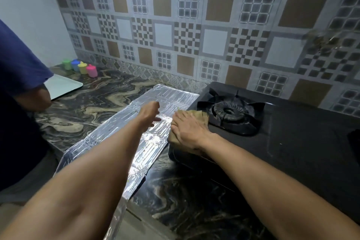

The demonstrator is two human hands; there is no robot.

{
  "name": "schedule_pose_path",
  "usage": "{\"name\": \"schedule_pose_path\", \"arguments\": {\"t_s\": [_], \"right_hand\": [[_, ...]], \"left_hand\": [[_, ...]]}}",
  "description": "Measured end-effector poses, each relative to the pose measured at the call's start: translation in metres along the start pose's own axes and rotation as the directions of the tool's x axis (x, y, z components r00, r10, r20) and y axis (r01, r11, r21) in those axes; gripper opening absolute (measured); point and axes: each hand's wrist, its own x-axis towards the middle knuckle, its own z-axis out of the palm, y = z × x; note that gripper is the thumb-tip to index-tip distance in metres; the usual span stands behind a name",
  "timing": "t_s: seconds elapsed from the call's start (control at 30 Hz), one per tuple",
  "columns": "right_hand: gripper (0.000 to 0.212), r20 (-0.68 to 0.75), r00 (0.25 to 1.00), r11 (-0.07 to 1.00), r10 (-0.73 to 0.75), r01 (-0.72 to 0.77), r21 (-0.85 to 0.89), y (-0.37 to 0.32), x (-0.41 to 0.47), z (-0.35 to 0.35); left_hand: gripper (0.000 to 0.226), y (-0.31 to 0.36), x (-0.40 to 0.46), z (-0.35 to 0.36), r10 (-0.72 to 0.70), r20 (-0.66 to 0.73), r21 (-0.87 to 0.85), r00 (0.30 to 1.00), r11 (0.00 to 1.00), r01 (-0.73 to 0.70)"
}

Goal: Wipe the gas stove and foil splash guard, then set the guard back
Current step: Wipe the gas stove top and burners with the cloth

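Head view: a brown cloth (191, 117) is pressed flat under the spread right hand (187, 128) at the stove (292, 134) edge; the left hand (149, 112), fingers relaxed, rests on the foil guard (120, 128), which should be steadied and wiped lightly.

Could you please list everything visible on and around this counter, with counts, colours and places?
Guard: one, silver foil, flat on counter left of stove.
Stove: one, black, right side.
Burner: one, black, on stove's left part.
Cloth: one, brown, at stove's left edge.
Cups: four, green, blue, yellow, pink, back left.
Tray: one, pale, near cups.
Counter: dark marbled.
Bystander: one, blue shirt, far left.
Left hand: over guard, holding nothing.
Right hand: pressing cloth.
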Motion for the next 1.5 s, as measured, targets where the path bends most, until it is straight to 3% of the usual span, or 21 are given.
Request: {"name": "schedule_pose_path", "arguments": {"t_s": [0.1, 0.27, 0.33, 0.5, 0.63, 0.77, 0.93, 1.03, 1.2, 1.3, 1.5], "right_hand": [[0.047, 0.05, 0.994, 0.987, 0.098, -0.091, -0.133, 0.003, 0.037, -0.01], [0.03, 0.263, 0.931, 0.917, 0.254, -0.145, -0.373, 0.011, 0.089, -0.031], [0.041, 0.312, 0.886, 0.885, 0.343, -0.193, -0.424, 0.017, 0.108, -0.033], [0.048, 0.316, 0.82, 0.85, 0.477, -0.34, -0.401, 0.062, 0.15, -0.036], [0.069, 0.295, 0.766, 0.795, 0.571, -0.427, -0.431, 0.086, 0.168, -0.035], [0.064, 0.252, 0.757, 0.766, 0.602, -0.46, -0.448, 0.124, 0.184, -0.042], [0.064, 0.31, 0.739, 0.782, 0.598, -0.455, -0.426, 0.149, 0.201, -0.057], [0.047, 0.332, 0.769, 0.828, 0.546, -0.437, -0.351, 0.191, 0.23, -0.049], [0.039, 0.309, 0.855, 0.908, 0.416, -0.372, -0.192, 0.216, 0.213, -0.07], [0.035, 0.232, 0.893, 0.922, 0.385, -0.381, -0.067, 0.244, 0.201, -0.072], [0.048, 0.16, 0.905, 0.917, 0.393, -0.398, -0.004, 0.297, 0.153, -0.07]], "left_hand": [[0.024, 0.001, 0.022, -0.012, 0.01, 0.0, 0.035, 1.0, 0.999, -0.01], [0.034, 0.004, 0.06, -0.019, -0.002, 0.035, 0.057, 0.999, 0.998, 0.0], [0.042, 0.006, 0.072, -0.013, -0.018, 0.086, 0.07, 0.996, 0.997, 0.012], [0.043, 0.016, 0.083, 0.013, -0.02, 0.205, 0.072, 0.979, 0.997, 0.005], [0.036, 0.018, 0.094, 0.033, -0.046, 0.307, 0.115, 0.951, 0.993, 0.011], [0.043, 0.027, 0.105, 0.051, -0.049, 0.348, 0.135, 0.936, 0.991, 0.001], [0.027, 0.035, 0.117, 0.071, -0.006, 0.36, 0.197, 0.933, 0.978, -0.07], [0.027, 0.044, 0.121, 0.089, 0.062, 0.334, 0.266, 0.941, 0.951, -0.158], [0.044, 0.059, 0.125, 0.13, 0.221, 0.353, 0.399, 0.909, 0.843, -0.361], [0.064, 0.065, 0.132, 0.155, 0.302, 0.4, 0.575, 0.865, 0.653, -0.494], [0.063, 0.074, 0.14, 0.178, 0.293, 0.46, 0.758, 0.838, 0.362, -0.543]]}}
